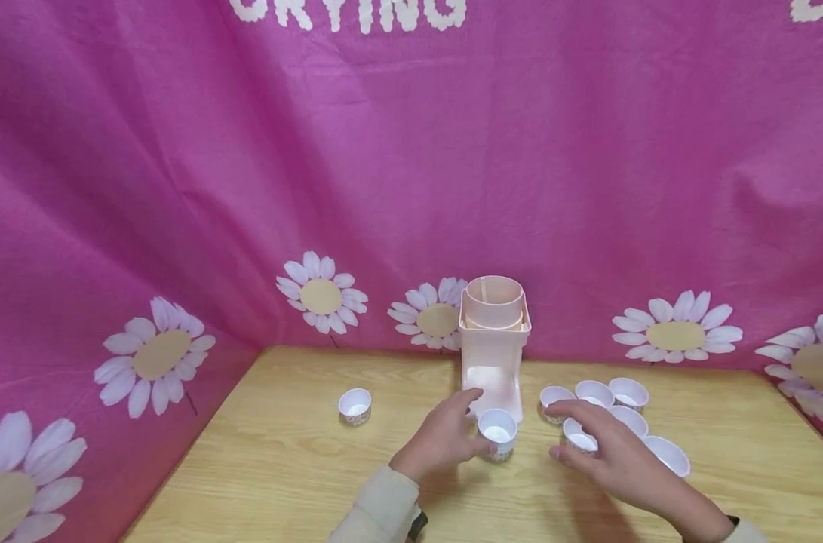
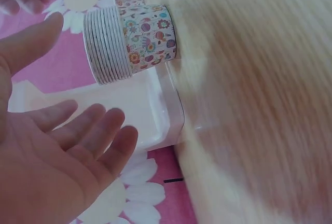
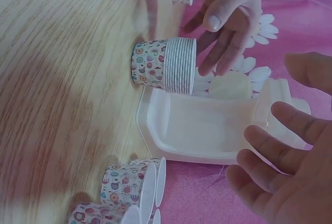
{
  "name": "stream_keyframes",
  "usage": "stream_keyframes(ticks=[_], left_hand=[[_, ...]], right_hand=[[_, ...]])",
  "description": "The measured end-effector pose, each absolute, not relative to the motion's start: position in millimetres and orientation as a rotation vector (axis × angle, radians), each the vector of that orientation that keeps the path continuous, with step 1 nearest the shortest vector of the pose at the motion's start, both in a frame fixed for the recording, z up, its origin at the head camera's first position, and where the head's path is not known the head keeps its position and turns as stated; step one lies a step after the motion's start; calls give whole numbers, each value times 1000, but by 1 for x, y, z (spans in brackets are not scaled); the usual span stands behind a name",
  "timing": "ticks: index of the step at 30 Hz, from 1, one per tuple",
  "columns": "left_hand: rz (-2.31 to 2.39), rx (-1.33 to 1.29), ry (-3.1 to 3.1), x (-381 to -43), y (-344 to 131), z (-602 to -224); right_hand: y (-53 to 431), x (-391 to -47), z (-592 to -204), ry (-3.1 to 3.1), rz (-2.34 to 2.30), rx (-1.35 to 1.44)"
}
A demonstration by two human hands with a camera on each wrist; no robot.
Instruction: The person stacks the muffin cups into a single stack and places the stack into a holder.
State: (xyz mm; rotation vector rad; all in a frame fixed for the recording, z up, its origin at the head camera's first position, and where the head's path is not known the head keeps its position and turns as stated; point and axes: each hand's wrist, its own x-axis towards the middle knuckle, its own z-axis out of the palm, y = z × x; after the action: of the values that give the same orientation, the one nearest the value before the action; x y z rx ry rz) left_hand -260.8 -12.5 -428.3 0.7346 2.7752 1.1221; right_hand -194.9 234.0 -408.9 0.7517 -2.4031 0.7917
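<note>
A stack of nested paper baking cups (image 1: pixel 498 445), white inside and printed with small colourful flowers, stands on the table in front of a pale pink dispenser-like holder (image 1: pixel 495 347). My left hand (image 1: pixel 440 437) is beside the stack on its left, fingers spread and relaxed; the left wrist view shows its palm with nothing in it. To the right, my right hand (image 1: pixel 618 456) hovers over a group of separate cups (image 1: pixel 594 394), partly covering them. Its fingers are loosely bent and hold nothing, as the right wrist view shows.
One lone cup (image 1: pixel 354 407) sits on the left part of the wooden table (image 1: pixel 282 460). Behind the table hangs a magenta cloth (image 1: pixel 574 188) with daisies and white lettering. The holder stands close to this cloth at the table's back edge.
</note>
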Motion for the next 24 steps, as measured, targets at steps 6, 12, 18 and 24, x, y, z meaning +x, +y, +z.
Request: stream_keyframes(ticks=[6,12,18,24], left_hand=[[1158,675,2707,-265,-11,-431],[1126,697,2734,-268,-10,-437],[1120,671,2723,-273,-10,-439],[1202,653,2652,-275,-2,-445]], right_hand=[[236,-195,-409,-2422,793,741],[236,-196,-407,-2431,784,725],[239,-196,-405,-2491,800,679],[247,-194,-408,-2498,792,669]])
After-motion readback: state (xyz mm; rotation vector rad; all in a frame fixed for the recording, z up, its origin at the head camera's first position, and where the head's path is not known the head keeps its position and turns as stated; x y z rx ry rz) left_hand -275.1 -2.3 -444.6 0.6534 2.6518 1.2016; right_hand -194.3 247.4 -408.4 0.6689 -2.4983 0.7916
